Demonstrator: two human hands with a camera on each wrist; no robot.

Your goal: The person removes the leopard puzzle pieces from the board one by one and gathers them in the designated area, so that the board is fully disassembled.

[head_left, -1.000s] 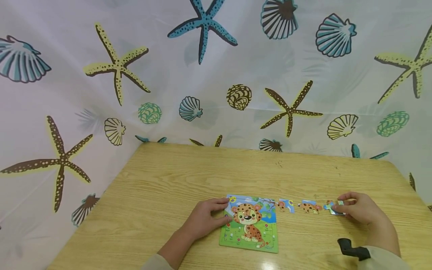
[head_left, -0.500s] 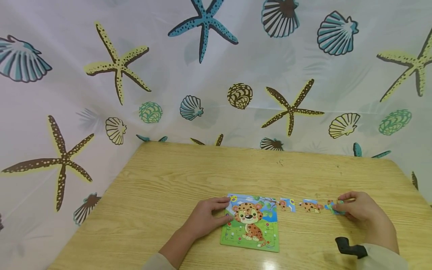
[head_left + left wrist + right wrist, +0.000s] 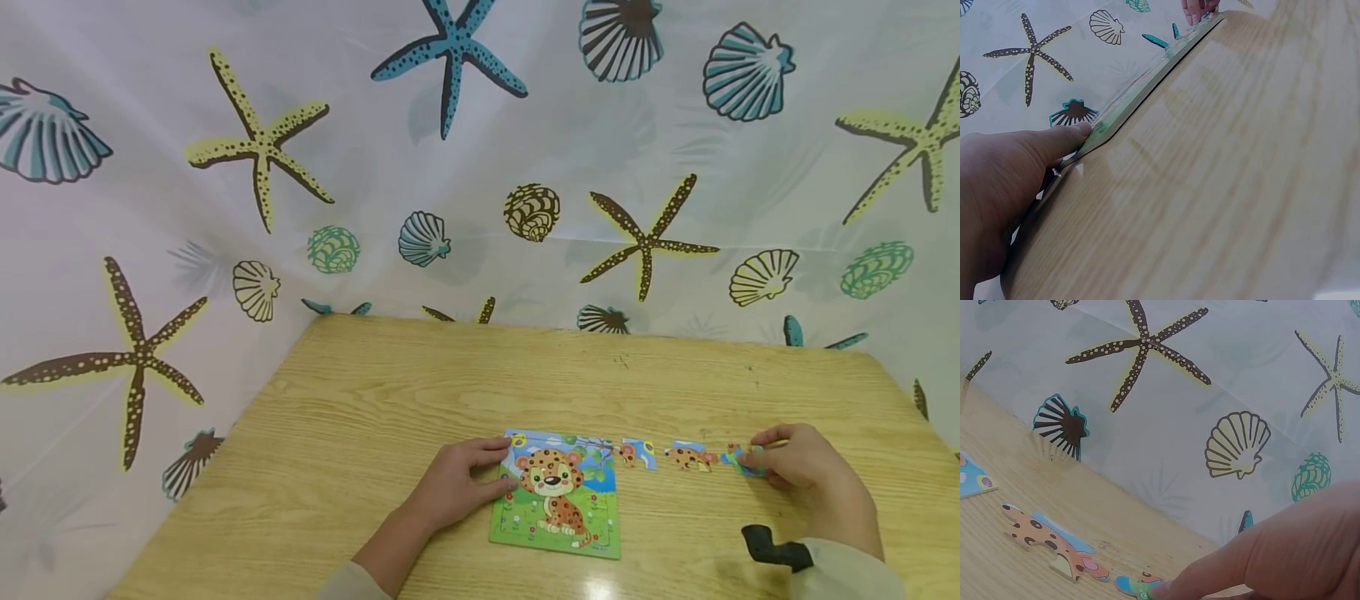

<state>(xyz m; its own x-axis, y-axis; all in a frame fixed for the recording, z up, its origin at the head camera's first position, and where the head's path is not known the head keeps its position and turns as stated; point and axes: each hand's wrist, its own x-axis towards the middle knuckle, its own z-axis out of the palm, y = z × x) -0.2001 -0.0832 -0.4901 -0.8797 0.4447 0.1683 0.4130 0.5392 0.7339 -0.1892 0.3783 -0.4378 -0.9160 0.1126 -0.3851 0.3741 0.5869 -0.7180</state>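
My left hand [image 3: 457, 483] rests at the left edge of a square jigsaw puzzle board [image 3: 553, 533], its fingers fairly straight and its thumb laid on the edge. A cartoon leopard on grass is printed on the board, which lies flat on the table. To the right, my right hand [image 3: 802, 458] pinches a blue and green puzzle piece [image 3: 735, 457] between thumb and fingers, low over the tabletop. Part of that piece is hidden by the fingers. Left of it lie a spotted orange and blue puzzle piece [image 3: 1047, 540] and another puzzle piece [image 3: 641, 455] close to the board.
All of this is on a wooden table [image 3: 420, 375] with light grain. A white curtain [image 3: 480, 175] printed with starfish and shells hangs along the table's back and left sides. A black bracket [image 3: 776, 550] sticks out at the right sleeve.
The right hand keeps its pinch on the puzzle piece, which has turned or tipped slightly. The left hand and the board stay in place; the view has shifted a little.
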